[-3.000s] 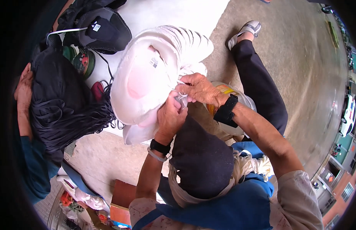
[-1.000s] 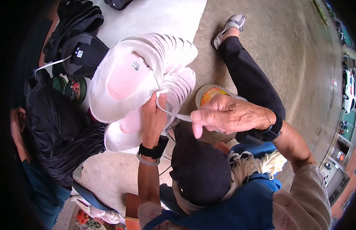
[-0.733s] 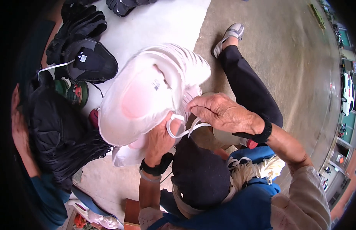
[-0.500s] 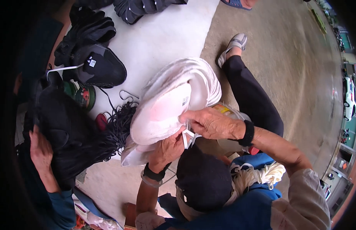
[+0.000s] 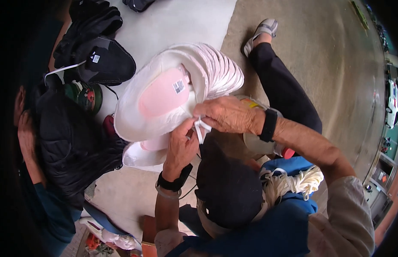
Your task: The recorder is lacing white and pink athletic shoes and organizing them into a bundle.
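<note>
A stack of white shoe uppers (image 5: 218, 70) fans out in front of me. The nearest upper shows a pink inside (image 5: 162, 94) with a small printed label. My left hand (image 5: 182, 145) is closed at the lower edge of this upper, its fingertips pinching a white shoelace (image 5: 202, 129). My right hand (image 5: 227, 113) meets it there, thumb and fingers closed on the same lace. The lace forms a small loop between the two hands. Just below the stack sits another white upper (image 5: 143, 160), partly covered. The fingertips partly hide the lace's path at the upper's edge.
To the left, a co-worker's hand (image 5: 25, 132) is beside a black bundle (image 5: 62, 141). Black uppers (image 5: 109, 60) and a dark green round container (image 5: 89, 97) lie on the white table (image 5: 173, 25). A bundle of cream laces (image 5: 293, 184) hangs near my right arm; a dark cap (image 5: 229, 188) fills the lower middle.
The white upper has turned, showing more of its pink inside, and shifted left and nearer. My hands have moved up and left, still on the lace. The co-worker's hand has moved left.
</note>
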The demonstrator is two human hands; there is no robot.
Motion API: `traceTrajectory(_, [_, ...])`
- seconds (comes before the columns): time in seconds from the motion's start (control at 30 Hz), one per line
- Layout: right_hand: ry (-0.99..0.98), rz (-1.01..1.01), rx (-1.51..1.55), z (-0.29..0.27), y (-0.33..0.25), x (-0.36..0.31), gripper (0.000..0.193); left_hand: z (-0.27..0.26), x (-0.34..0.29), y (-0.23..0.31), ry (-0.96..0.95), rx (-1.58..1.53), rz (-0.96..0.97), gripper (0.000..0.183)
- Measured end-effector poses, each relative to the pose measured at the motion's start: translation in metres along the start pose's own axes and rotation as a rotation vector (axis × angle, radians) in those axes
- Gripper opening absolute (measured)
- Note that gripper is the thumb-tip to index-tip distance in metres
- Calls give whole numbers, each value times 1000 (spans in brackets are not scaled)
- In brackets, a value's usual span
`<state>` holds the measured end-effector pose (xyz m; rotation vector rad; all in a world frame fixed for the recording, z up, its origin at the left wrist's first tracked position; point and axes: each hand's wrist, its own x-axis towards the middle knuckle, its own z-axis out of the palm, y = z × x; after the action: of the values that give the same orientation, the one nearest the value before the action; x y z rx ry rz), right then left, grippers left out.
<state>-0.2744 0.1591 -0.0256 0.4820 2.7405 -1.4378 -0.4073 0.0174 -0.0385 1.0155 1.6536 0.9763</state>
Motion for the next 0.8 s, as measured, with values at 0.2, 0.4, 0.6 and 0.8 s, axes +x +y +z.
traceTrajectory(0.2, [74,39,-73,-2,15,4,14,14,7,-6,42,-136,-121,11])
traceTrajectory(0.4, [54,82,51,-28,23,4,16,0,-4,-21,74,-257,-170,11])
traceTrajectory(0.6, [-19,64,-185,-24,27,2,24,-8,3,-6,69,-242,-141,20])
traceTrajectory(0.8, [217,59,-157,-26,14,19,25,-15,0,-29,443,137,-95,28])
